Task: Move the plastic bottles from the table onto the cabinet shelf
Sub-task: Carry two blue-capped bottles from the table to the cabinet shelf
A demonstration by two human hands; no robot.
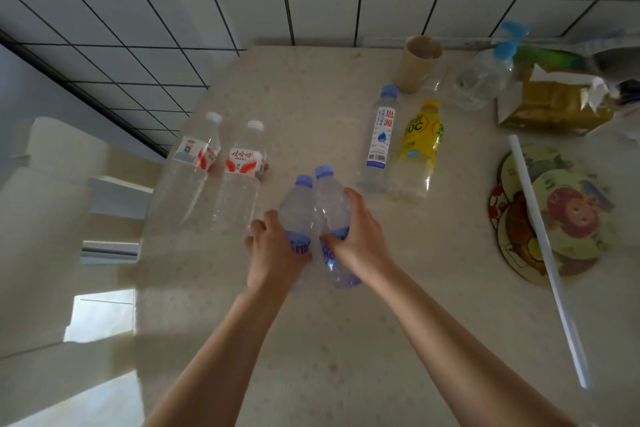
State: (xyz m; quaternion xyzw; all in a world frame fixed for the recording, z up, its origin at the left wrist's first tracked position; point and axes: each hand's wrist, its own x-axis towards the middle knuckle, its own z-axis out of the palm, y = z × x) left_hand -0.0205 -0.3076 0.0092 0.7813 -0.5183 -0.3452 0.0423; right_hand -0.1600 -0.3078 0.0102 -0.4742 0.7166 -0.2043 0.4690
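Head view: left hand fingers curl round left blue-capped bottle; right hand fingers grip right blue-capped bottle. Both bottles upright, touching, mid tabletop. Two red-label bottles left; yellow bottle right.

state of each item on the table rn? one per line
left hand: grips left purple-cap bottle
right hand: grips right purple-cap bottle
two red-label bottles: upright, capped, empty
blue-cap bottle: upright, capped
yellow bottle: upright, capped
paper cup: upright, open
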